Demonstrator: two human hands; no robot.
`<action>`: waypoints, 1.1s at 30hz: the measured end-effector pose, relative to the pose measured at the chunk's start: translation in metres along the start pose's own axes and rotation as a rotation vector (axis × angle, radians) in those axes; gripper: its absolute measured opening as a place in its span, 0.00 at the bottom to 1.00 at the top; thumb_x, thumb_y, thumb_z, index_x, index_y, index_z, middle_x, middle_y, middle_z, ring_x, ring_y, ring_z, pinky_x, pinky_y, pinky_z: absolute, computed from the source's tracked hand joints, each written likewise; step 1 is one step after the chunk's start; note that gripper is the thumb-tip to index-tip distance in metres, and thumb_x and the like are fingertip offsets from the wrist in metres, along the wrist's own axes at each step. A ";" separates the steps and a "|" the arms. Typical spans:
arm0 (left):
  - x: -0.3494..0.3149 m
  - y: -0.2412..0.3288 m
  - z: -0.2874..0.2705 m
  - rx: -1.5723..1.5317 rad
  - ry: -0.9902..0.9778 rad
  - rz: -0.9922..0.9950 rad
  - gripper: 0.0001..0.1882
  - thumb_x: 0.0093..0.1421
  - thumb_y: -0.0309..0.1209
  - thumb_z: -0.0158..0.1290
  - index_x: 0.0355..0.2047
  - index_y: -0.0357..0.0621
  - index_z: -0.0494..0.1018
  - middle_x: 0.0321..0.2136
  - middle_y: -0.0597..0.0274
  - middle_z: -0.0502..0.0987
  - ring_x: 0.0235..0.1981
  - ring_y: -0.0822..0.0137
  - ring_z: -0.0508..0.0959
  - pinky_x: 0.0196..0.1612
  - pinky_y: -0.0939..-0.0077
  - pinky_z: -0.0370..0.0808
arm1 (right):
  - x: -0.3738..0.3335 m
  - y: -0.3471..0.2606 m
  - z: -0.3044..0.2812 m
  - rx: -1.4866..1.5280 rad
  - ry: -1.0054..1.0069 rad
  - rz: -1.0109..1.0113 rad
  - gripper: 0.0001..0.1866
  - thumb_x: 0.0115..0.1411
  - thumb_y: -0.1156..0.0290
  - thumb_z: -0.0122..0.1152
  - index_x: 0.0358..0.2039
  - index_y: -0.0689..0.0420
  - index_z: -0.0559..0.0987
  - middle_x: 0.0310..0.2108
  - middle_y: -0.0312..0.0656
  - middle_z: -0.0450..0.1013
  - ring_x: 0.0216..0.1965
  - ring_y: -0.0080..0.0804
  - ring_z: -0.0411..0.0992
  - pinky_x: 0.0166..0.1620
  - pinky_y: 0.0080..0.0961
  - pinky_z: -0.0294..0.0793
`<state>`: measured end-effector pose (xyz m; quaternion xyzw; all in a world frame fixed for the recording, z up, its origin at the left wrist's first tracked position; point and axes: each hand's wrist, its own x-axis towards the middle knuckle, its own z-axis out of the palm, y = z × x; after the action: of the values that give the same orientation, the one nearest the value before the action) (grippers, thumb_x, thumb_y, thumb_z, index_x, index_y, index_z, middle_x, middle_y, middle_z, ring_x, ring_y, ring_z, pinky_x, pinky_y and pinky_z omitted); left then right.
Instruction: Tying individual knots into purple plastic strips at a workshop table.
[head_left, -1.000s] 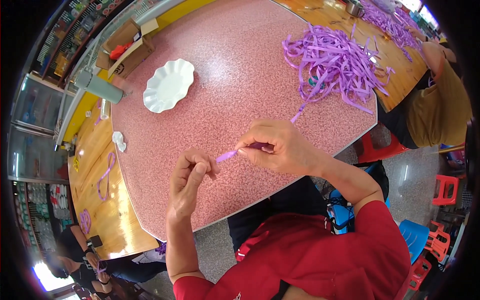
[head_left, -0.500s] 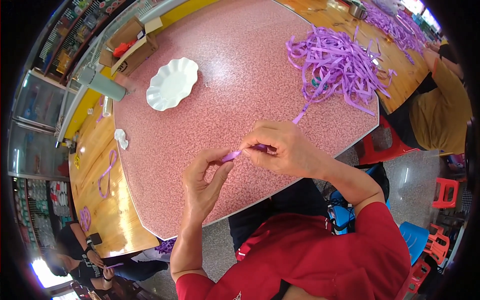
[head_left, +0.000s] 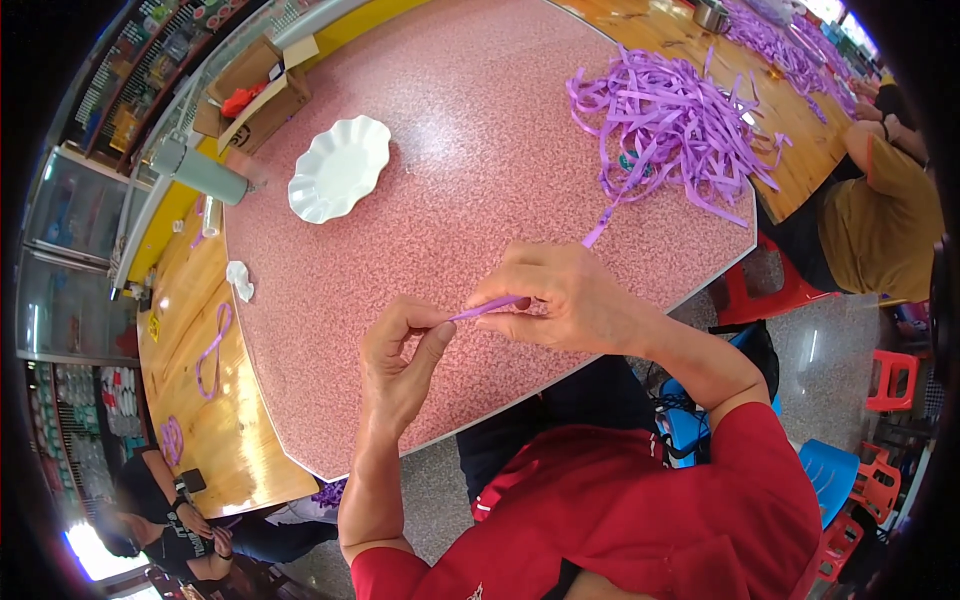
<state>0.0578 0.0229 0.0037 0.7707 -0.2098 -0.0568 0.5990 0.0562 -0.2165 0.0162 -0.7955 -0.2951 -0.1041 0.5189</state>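
Note:
A narrow purple ribbon (head_left: pixel 488 308) stretches between my two hands over the pink speckled table (head_left: pixel 430 230). The thumb and forefinger of my left hand (head_left: pixel 400 350) pinch its end. My right hand (head_left: pixel 560 300) is curled around the ribbon a short way along, its thumb and forefinger slightly apart at the tips; the inside of the palm is hidden. Past the right knuckles the ribbon comes out again and runs up to a big tangled pile of purple ribbons (head_left: pixel 670 130) at the far right of the table.
A white scalloped plate (head_left: pixel 340 170), a grey-green bottle (head_left: pixel 205 172), an open cardboard box (head_left: pixel 260 110) and a crumpled tissue (head_left: pixel 240 280) stand to the left. Ribbon loops (head_left: pixel 212 350) lie on the wooden table. Other people sit at lower left and far right. Red stools (head_left: pixel 890 380) stand behind.
My left hand has moved slightly left, away from the right fingertips, so more ribbon shows between them. The right fingertips have loosened a little from their pinch.

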 end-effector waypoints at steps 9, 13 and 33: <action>-0.008 0.006 -0.010 -0.537 -0.031 -0.104 0.03 0.63 0.24 0.55 0.37 0.42 0.73 0.34 0.58 0.74 0.36 0.68 0.74 0.42 0.72 0.70 | 0.004 0.002 0.006 0.166 -0.047 0.135 0.05 0.57 0.74 0.68 0.34 0.60 0.82 0.24 0.37 0.72 0.23 0.23 0.68 0.26 0.24 0.64; -0.017 0.000 -0.016 -0.754 -0.068 -0.117 0.04 0.63 0.28 0.56 0.37 0.45 0.73 0.35 0.57 0.75 0.37 0.65 0.73 0.41 0.69 0.68 | 0.003 -0.007 0.012 0.272 -0.060 0.227 0.05 0.59 0.73 0.66 0.34 0.60 0.82 0.24 0.34 0.72 0.24 0.17 0.67 0.27 0.21 0.64; 0.002 0.025 0.014 0.685 0.152 0.505 0.10 0.52 0.20 0.59 0.35 0.42 0.74 0.40 0.56 0.77 0.46 0.53 0.76 0.50 0.59 0.69 | -0.004 0.001 0.045 0.793 0.066 0.554 0.08 0.63 0.68 0.65 0.32 0.60 0.83 0.24 0.27 0.71 0.23 0.12 0.62 0.26 0.15 0.59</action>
<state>0.0481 0.0049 0.0241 0.8515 -0.3540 0.2214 0.3171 0.0472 -0.1787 -0.0064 -0.5815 -0.0727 0.1334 0.7992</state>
